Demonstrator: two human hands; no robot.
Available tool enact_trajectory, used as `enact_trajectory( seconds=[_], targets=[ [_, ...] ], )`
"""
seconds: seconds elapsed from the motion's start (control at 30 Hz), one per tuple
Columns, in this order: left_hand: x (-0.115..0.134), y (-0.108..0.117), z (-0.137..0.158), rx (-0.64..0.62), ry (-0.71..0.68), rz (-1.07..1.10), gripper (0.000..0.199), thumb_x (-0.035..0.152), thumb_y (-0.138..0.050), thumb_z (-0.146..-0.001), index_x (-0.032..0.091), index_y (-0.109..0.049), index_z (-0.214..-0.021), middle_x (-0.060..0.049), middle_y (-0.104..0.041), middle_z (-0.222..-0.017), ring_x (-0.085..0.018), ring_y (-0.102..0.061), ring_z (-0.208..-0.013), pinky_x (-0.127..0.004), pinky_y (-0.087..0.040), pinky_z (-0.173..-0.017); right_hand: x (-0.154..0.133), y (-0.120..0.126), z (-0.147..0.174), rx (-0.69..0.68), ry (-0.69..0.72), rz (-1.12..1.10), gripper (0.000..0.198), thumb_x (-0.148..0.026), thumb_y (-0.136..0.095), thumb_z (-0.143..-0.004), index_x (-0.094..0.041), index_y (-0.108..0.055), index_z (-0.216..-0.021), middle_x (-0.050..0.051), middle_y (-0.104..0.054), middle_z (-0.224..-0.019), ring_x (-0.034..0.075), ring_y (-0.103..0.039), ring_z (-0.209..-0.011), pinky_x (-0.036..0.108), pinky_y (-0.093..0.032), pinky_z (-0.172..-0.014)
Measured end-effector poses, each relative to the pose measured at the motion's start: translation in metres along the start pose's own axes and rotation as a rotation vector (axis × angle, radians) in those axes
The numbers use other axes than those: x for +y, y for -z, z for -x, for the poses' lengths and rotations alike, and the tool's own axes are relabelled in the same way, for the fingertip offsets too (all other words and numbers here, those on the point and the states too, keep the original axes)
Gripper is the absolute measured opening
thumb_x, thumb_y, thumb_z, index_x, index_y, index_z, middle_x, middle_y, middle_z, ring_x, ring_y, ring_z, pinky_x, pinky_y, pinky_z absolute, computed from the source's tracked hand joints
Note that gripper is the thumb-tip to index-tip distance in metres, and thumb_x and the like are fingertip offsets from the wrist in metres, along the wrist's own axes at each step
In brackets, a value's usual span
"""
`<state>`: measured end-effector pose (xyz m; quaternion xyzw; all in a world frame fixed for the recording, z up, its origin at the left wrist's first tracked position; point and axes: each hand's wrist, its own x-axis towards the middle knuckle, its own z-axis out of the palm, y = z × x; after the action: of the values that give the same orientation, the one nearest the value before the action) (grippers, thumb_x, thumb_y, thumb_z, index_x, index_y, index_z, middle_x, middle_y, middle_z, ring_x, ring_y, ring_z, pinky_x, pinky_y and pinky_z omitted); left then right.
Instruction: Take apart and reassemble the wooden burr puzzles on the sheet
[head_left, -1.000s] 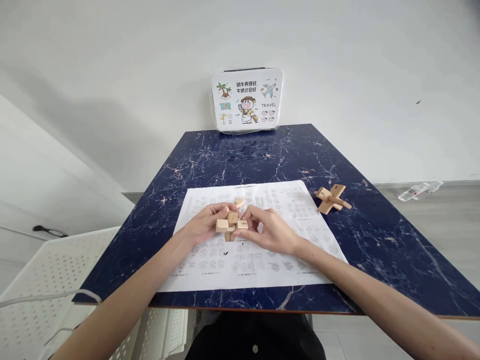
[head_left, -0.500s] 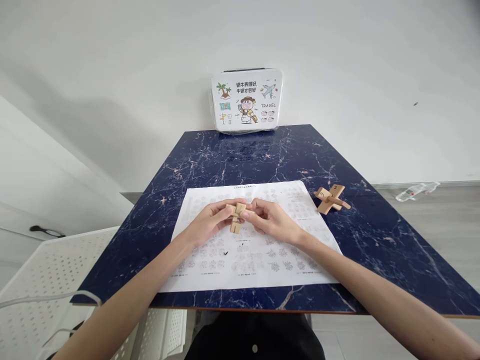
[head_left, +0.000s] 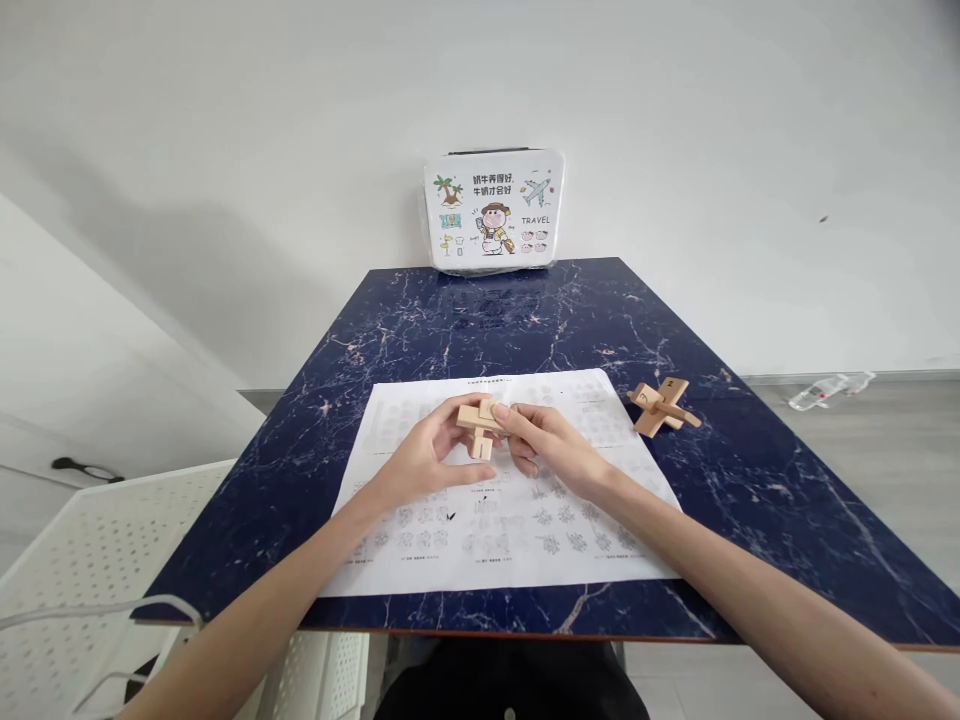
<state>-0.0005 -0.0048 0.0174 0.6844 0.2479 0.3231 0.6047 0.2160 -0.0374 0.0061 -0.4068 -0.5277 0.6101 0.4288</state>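
A pale wooden interlocking burr puzzle (head_left: pixel 474 418), its crossed notched sticks bearing dark marks, is held above the printed sheet (head_left: pixel 442 575). My left hand (head_left: pixel 424 455) curves around its left side, fingers behind the wood and thumb stretched out below, off the front face. From the right, my right hand (head_left: pixel 544 440) pinches it, thumb pressed on the upper front and the other fingers curled. The fingertips behind the wood are hidden. A second, browner wooden burr puzzle (head_left: pixel 660 407), numbered on its sticks, lies right of the sheet, apart from both hands.
The dark blue marbled table (head_left: pixel 510 325) carries the sheet. At its far edge a white cartoon-printed case (head_left: pixel 493 212) stands against the wall. White perforated shelving (head_left: pixel 90 540) with a cable (head_left: pixel 97 607) is at left. A clear plastic bottle (head_left: pixel 829 390) lies on the floor at right.
The pale puzzle has turned in my hands and shows a different side. My left thumb has come off its front and dropped below it. The view has tilted slightly.
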Motion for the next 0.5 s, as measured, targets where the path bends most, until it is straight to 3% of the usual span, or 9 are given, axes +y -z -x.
enact_trajectory(
  seconds=[0.27,0.5],
  targets=[
    [0.0010,0.0023,0.0007,0.070,-0.007,-0.168,0.067,0.026,-0.094,-0.074,0.025,-0.062,-0.133,-0.009,-0.067,-0.122,-0.027,-0.064,-0.111,-0.041,-0.051,-0.096,-0.0017,-0.0059,0.0029,0.093,0.067,0.140,0.053,-0.073,-0.069,-0.088,-0.023,-0.053,-0.078,-0.008,-0.048,-0.048,0.010,-0.040,-0.044,0.027,-0.028,-0.049],
    [-0.0048,0.0055,-0.0003,0.081,-0.020,-0.183,0.066,0.029,-0.094,-0.074,0.024,-0.063,-0.132,-0.010,-0.067,-0.120,-0.028,-0.063,-0.112,-0.042,-0.050,-0.098,-0.0005,-0.0072,0.0002,0.089,0.042,0.093,0.057,-0.077,-0.068,-0.085,-0.024,-0.048,-0.074,-0.008,-0.044,-0.052,0.010,-0.040,-0.043,0.027,-0.029,-0.046]
  ],
)
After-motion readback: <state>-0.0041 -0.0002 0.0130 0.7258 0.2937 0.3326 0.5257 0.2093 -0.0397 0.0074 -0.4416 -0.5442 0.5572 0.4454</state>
